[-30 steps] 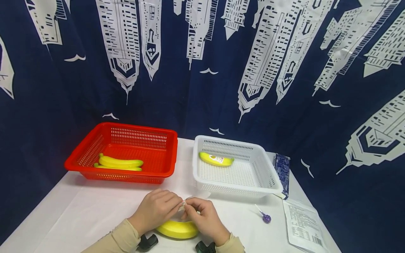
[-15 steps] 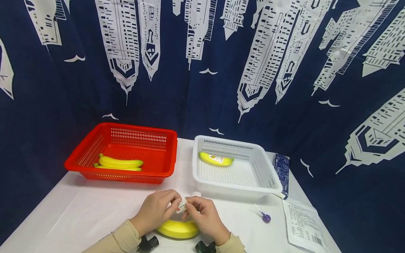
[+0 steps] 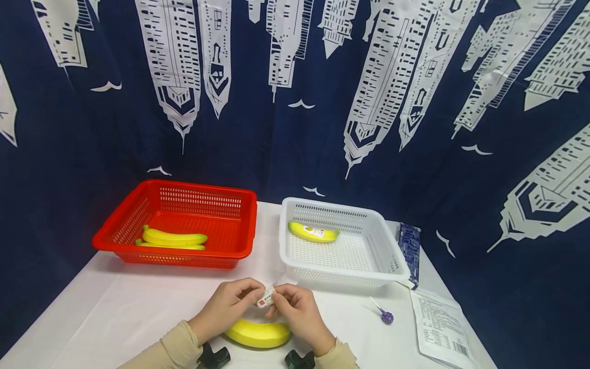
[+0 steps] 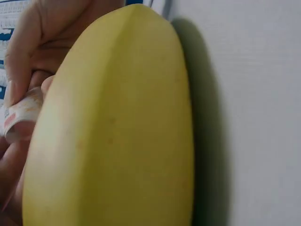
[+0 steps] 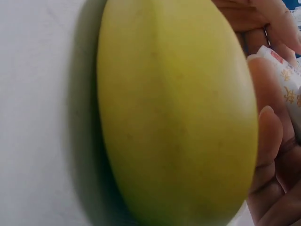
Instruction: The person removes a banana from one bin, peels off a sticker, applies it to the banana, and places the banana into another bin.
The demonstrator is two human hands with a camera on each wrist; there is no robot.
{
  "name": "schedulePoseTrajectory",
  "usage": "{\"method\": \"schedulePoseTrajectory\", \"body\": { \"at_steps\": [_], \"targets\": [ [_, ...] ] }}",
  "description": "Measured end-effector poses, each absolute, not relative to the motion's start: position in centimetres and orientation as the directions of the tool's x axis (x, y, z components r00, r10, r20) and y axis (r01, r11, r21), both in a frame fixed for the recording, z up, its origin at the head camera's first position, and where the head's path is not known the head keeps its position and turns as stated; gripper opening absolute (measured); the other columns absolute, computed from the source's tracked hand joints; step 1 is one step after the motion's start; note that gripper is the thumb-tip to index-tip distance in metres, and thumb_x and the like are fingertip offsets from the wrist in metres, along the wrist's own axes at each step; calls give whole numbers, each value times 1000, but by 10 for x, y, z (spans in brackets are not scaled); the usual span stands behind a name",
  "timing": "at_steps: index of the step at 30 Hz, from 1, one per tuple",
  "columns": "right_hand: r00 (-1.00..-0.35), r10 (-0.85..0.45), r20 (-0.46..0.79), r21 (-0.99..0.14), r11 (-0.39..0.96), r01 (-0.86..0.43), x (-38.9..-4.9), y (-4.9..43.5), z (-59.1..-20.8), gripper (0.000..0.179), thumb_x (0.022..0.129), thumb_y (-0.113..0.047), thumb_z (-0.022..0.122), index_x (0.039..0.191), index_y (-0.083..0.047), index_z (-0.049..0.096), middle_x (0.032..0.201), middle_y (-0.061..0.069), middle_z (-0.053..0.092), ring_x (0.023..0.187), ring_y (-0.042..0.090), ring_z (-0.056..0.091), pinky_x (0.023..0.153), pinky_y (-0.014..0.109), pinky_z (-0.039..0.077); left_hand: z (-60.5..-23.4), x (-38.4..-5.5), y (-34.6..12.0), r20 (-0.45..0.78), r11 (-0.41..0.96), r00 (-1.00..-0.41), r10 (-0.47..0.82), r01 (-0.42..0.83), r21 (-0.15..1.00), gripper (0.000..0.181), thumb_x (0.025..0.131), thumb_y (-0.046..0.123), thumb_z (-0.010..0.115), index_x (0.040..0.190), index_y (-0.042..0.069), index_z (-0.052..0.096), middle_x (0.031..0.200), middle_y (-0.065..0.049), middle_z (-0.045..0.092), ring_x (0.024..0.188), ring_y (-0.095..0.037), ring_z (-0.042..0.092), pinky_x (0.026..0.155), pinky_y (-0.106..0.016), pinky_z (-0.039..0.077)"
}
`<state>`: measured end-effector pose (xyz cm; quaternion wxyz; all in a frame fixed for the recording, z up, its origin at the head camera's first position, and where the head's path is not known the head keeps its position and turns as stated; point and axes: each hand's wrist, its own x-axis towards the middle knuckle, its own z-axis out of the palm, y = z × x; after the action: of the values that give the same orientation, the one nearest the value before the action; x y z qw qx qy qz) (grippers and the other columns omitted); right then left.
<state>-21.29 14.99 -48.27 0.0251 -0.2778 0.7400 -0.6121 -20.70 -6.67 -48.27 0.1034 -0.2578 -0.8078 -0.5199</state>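
Observation:
Between my two hands is a small white label with red and orange print [image 3: 266,297], curling at one side in the left wrist view [image 4: 24,112]. My left hand [image 3: 227,306] pinches its left end between thumb and fingertips. The thumb and forefinger of my right hand [image 3: 298,313] grip the right end; the right wrist view shows the label's printed face [image 5: 288,82]. Just below the hands, a yellow banana [image 3: 259,335] lies on the white table. It fills much of both wrist views and partly covers the fingers there.
A red basket [image 3: 249,225] at the back left holds two bananas [image 3: 174,237]. In the white basket [image 3: 392,251] lies one banana with a label [image 3: 315,233]. To the right are a purple lollipop [image 3: 386,318], a white printed pouch [image 3: 440,328] and a blue packet [image 3: 409,251].
The label has turned so more of its printed face shows between the fingers. My left fingers have loosened from their closer bunching, and the hands stay over the banana.

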Motion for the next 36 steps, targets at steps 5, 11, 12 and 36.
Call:
{"method": "schedulePoseTrajectory", "body": {
  "at_steps": [5,11,12,36],
  "targets": [
    [-823,-480,304,-922,68,-380,-212,150,-483,20,103,-10,61,106,7,71,79,30,70,70,15,72,67,28,59,-483,-208,-64,382,313,-876,295,466,828,8,100,33,67,96,28,70,92,16,73,83,-3,68,75,-26,57],
    [-806,-491,331,-913,48,-405,-210,150,-484,18,103,-8,60,106,6,71,77,29,69,68,27,72,66,28,59,-482,-204,-63,429,365,-862,270,504,783,8,101,29,67,93,29,68,87,21,69,83,-1,64,77,-26,55],
    [-804,-488,339,-910,45,-412,-210,149,-483,18,103,-8,60,106,6,71,76,29,69,68,29,72,66,29,59,-481,-203,-63,446,381,-857,260,515,768,7,100,28,67,93,29,68,87,21,68,82,0,63,77,-26,54],
    [-817,-470,332,-918,38,-395,-210,150,-479,19,103,-7,59,103,10,70,77,31,69,64,44,69,64,37,62,-479,-209,-67,448,384,-851,274,524,761,7,102,27,65,95,26,68,91,18,70,90,-1,65,83,-31,56]
  ]
}}
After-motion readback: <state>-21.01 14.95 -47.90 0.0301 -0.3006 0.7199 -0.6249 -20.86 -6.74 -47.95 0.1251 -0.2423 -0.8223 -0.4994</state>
